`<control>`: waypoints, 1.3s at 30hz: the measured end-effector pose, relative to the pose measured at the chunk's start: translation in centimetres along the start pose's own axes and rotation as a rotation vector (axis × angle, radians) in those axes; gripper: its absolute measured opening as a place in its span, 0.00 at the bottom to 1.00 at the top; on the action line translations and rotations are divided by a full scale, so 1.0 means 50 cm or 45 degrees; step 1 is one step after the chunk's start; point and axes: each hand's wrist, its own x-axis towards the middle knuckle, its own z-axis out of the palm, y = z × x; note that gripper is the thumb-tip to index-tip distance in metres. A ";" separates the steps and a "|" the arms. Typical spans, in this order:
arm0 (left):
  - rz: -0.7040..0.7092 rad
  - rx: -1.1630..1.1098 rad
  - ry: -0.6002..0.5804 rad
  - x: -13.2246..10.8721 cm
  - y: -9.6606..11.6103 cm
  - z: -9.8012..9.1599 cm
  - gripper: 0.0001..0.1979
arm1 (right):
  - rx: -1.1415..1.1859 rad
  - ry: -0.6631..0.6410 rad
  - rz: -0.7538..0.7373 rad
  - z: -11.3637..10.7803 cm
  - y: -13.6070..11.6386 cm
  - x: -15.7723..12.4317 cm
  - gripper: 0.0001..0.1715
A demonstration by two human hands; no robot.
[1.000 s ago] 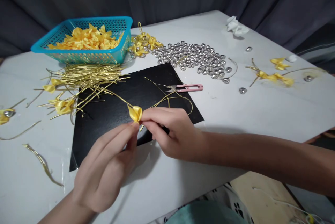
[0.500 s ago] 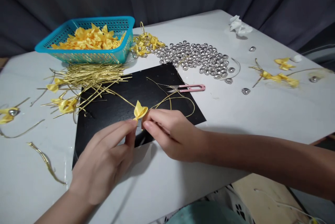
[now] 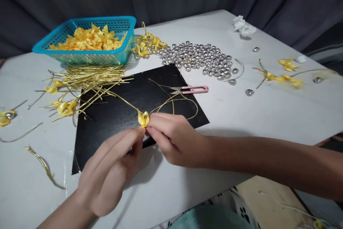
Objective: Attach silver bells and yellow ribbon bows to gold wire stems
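A small yellow ribbon bow (image 3: 144, 118) is pinched between my two hands over the front part of a black board (image 3: 107, 125). My left hand (image 3: 115, 168) grips its lower edge with thumb and fingers. From the right, my right hand (image 3: 177, 138) holds its side, fingertips touching those of my left hand. Gold cord (image 3: 197, 109) loops across the board behind my right hand. Pink-handled thread snips (image 3: 198, 89) lie over the board's right edge, blades pointing left.
A blue basket (image 3: 88, 52) of yellow ribbon pieces stands at the back left. Before it lies a pile of gold wires (image 3: 93, 75). Silver beads (image 3: 198, 57) spread across the back middle. Finished-looking bows (image 3: 284, 78) lie right, and crumpled white tissue (image 3: 243, 27) lies behind.
My hands have come closer together, with the left fingertips now against the right. The yellow bow has turned and sits slightly lower, showing a folded loop. The view has shifted slightly.
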 end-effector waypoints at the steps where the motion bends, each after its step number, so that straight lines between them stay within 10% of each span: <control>1: 0.116 0.083 -0.045 -0.003 -0.009 -0.001 0.13 | 0.019 -0.020 0.016 -0.001 0.000 0.001 0.12; 9: 0.431 0.278 -0.035 0.039 0.007 -0.003 0.14 | 0.298 -0.058 0.330 -0.010 0.005 0.003 0.10; 15: 0.382 0.215 -0.024 -0.001 -0.024 -0.005 0.15 | 0.257 0.033 0.180 -0.007 0.011 0.004 0.09; 22: 0.761 0.326 -0.249 -0.016 -0.068 -0.016 0.06 | 0.141 0.047 0.119 -0.005 0.017 0.000 0.11; 39: 0.489 0.215 -0.205 0.011 -0.012 -0.022 0.16 | -0.076 -0.129 0.006 -0.012 0.010 -0.002 0.11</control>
